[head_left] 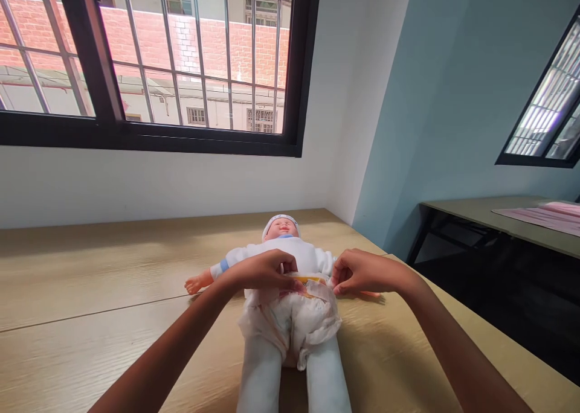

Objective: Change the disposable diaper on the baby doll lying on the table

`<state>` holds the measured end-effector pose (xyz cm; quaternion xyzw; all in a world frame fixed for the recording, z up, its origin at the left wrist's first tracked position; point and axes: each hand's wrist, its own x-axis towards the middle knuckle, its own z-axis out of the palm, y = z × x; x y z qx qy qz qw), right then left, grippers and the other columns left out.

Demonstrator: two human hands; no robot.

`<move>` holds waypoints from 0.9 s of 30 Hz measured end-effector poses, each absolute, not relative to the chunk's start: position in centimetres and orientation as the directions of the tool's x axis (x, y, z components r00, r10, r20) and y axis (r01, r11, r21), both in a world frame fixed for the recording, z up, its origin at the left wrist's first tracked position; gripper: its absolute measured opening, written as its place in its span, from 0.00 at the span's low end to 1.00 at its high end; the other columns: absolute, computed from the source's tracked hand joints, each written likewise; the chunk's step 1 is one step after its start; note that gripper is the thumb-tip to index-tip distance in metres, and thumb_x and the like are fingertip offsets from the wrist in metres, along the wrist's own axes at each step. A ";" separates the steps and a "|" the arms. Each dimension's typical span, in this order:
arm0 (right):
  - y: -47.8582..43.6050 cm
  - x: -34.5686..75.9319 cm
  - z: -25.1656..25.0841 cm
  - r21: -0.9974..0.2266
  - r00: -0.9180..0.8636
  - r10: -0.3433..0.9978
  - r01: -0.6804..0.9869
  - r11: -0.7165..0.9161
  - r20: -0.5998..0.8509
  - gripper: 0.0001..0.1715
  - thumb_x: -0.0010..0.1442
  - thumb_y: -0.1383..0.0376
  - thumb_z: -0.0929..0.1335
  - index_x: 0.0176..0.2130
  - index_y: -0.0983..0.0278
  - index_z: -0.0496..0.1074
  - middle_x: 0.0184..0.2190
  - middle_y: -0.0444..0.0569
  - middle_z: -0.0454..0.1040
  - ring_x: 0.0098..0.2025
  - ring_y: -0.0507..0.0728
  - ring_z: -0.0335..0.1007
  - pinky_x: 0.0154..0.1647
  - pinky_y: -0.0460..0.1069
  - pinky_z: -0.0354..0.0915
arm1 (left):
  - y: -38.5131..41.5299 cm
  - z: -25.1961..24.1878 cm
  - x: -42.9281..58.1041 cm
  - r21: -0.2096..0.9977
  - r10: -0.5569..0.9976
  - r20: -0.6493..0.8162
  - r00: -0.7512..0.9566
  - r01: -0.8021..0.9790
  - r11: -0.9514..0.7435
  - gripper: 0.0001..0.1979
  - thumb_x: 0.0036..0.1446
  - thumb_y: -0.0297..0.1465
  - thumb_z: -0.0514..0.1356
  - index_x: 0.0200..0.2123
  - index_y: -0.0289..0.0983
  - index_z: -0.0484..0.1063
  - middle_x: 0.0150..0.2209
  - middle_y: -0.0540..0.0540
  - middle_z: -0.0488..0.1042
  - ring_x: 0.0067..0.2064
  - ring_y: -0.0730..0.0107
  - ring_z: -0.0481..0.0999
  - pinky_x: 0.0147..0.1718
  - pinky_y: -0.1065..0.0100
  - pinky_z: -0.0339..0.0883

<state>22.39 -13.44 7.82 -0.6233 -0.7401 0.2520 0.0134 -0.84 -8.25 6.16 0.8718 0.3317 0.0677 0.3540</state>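
Note:
A baby doll (302, 254) in a white top with blue trim and a white cap lies on its back, legs toward me. Around its hips is a white diaper (312, 322) with a coloured front band (312, 287), worn over its pale trousers. My left hand (272, 272) is at the front of the waist, fingers closed on the diaper's upper edge, thumb against the band. On the other side, my right hand (356, 271) pinches the diaper's side edge by the hip; the exact bit between its fingertips is hidden.
The doll rests on a wood-grain table (113, 304) set against a white wall (158, 183) under a barred window (194, 63). Its right edge slants down toward me. Beyond a dark gap stands another table (480, 208) with a pink cloth (553, 215) on it.

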 end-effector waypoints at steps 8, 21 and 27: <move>-13.4 22.3 7.4 -0.348 -0.176 0.944 0.935 0.072 -0.279 0.03 0.46 0.65 0.68 0.26 0.63 0.72 0.25 0.43 0.73 0.27 0.52 0.64 0.23 0.45 0.51 | -7.7 5.6 -1.0 0.686 0.628 -0.098 0.772 0.510 -0.519 0.17 0.48 0.46 0.62 0.30 0.38 0.67 0.29 0.54 0.65 0.31 0.73 0.62 0.28 0.72 0.54; -13.6 22.1 7.6 -0.300 -0.169 0.949 0.950 0.085 -0.267 0.03 0.45 0.67 0.65 0.25 0.63 0.69 0.24 0.42 0.70 0.27 0.51 0.60 0.23 0.45 0.49 | -7.1 4.7 -1.1 0.694 0.640 -0.088 0.763 0.508 -0.510 0.22 0.46 0.51 0.63 0.29 0.38 0.65 0.27 0.55 0.64 0.31 0.74 0.61 0.27 0.71 0.52; -14.2 21.9 8.1 -0.276 -0.157 0.954 0.958 0.083 -0.256 0.02 0.46 0.66 0.64 0.24 0.63 0.64 0.23 0.40 0.66 0.24 0.49 0.55 0.22 0.46 0.47 | -7.8 5.5 -1.1 0.667 0.649 -0.112 0.753 0.541 -0.513 0.20 0.48 0.49 0.62 0.30 0.38 0.65 0.29 0.55 0.64 0.31 0.74 0.62 0.27 0.72 0.52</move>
